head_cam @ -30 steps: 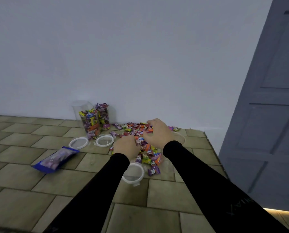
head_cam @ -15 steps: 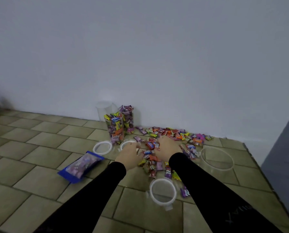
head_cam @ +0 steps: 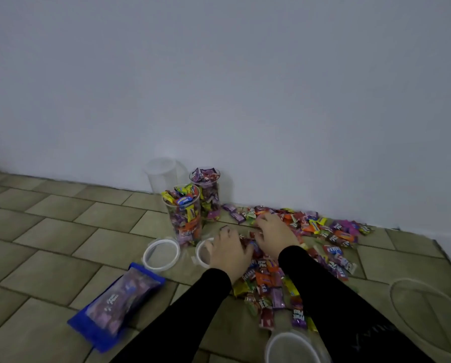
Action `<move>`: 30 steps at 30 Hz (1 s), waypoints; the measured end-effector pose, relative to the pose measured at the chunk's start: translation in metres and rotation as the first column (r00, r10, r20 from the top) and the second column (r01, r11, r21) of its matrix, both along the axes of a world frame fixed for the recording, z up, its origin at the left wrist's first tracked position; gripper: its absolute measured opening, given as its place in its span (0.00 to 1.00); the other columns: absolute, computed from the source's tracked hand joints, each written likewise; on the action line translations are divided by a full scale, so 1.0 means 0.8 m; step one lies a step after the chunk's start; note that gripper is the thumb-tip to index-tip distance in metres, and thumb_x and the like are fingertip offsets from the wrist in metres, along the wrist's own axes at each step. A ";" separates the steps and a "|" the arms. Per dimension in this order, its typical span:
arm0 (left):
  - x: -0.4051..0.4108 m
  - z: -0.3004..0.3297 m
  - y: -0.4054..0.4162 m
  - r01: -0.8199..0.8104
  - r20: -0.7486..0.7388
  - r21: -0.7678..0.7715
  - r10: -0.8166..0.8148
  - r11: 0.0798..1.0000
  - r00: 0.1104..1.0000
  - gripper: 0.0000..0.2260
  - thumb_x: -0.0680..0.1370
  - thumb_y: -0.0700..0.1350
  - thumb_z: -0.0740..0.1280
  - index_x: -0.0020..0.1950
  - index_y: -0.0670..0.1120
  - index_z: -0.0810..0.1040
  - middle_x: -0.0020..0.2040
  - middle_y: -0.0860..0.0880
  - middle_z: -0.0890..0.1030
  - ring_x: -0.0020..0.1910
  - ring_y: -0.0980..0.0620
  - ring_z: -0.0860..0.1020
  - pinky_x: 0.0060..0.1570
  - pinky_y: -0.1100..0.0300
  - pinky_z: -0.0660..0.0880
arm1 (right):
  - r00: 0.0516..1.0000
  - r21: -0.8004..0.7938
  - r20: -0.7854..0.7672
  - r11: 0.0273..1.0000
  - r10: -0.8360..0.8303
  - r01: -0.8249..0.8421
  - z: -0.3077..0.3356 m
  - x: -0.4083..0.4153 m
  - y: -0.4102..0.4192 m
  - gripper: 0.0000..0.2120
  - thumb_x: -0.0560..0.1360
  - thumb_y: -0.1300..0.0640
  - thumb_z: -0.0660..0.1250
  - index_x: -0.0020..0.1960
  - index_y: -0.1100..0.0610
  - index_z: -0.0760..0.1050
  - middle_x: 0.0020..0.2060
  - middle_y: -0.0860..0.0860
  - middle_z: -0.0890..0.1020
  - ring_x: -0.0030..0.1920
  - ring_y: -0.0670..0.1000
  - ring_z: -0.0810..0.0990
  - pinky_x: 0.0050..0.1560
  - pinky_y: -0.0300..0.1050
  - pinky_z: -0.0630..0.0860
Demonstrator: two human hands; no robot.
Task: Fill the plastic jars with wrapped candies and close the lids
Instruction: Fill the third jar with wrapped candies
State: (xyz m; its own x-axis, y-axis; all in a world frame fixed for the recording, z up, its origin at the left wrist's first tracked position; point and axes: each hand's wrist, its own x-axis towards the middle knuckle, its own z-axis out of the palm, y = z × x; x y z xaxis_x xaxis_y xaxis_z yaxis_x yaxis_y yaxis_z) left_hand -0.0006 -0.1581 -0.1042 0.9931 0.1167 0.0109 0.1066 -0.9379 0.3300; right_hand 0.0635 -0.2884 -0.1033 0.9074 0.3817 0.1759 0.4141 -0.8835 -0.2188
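Two hands down in the candies (head_cam: 266,279), my left hand (head_cam: 228,254) and right hand (head_cam: 274,235) cupped round a scoop; light, slippery wrappers, best gathered from underneath.

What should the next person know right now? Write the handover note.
Left hand and right hand: both on the candy pile, fingers curled, gathering; grip unclear.
Two jars by the wall stand full, no lids on. An empty jar stands behind them.
Lids: two lie before the jars, one at the bottom edge.
A blue bag lies to the left.
Left: fill the empty jar, close all lids.
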 end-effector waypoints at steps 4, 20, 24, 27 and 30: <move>0.039 0.000 0.000 0.012 -0.065 0.103 -0.006 0.995 0.998 0.25 0.81 0.61 0.53 0.67 0.44 0.67 0.66 0.43 0.70 0.65 0.43 0.68 0.66 0.40 0.54 | 0.995 -0.070 0.019 0.993 0.093 -0.091 0.000 0.051 0.016 0.16 0.77 0.56 0.60 0.63 0.57 0.74 0.62 0.54 0.72 0.63 0.55 0.69 0.63 0.51 0.68; 0.096 -0.049 0.009 0.224 -0.142 0.272 -0.191 0.936 0.971 0.22 0.84 0.48 0.49 0.76 0.39 0.59 0.73 0.39 0.64 0.71 0.41 0.61 0.68 0.36 0.51 | 0.945 -0.159 -0.229 0.949 0.232 -0.272 -0.042 0.133 0.058 0.21 0.83 0.51 0.54 0.74 0.51 0.63 0.78 0.45 0.54 0.75 0.51 0.57 0.73 0.53 0.54; 0.105 -0.054 0.000 0.215 -0.221 0.328 -0.147 0.920 0.964 0.23 0.82 0.45 0.50 0.76 0.38 0.58 0.74 0.36 0.62 0.74 0.39 0.58 0.68 0.36 0.51 | 0.950 -0.031 -0.147 0.958 0.277 -0.285 -0.052 0.130 0.036 0.18 0.81 0.54 0.58 0.70 0.55 0.71 0.75 0.49 0.64 0.71 0.53 0.65 0.71 0.50 0.61; 0.105 -0.058 -0.007 0.207 -0.229 0.338 -0.133 0.918 0.964 0.23 0.82 0.45 0.48 0.76 0.39 0.58 0.74 0.37 0.61 0.74 0.38 0.56 0.68 0.37 0.51 | 0.961 0.032 -0.077 0.964 0.266 -0.265 -0.053 0.116 0.021 0.14 0.79 0.57 0.61 0.62 0.59 0.78 0.70 0.50 0.72 0.68 0.53 0.70 0.70 0.43 0.62; 0.097 -0.054 -0.014 0.214 -0.209 0.328 -0.151 0.920 0.966 0.21 0.82 0.43 0.49 0.75 0.40 0.60 0.74 0.37 0.62 0.73 0.39 0.57 0.68 0.39 0.52 | 0.982 0.067 -0.027 0.981 0.187 -0.185 -0.048 0.096 0.008 0.11 0.76 0.56 0.63 0.53 0.57 0.81 0.61 0.49 0.79 0.62 0.53 0.75 0.62 0.44 0.70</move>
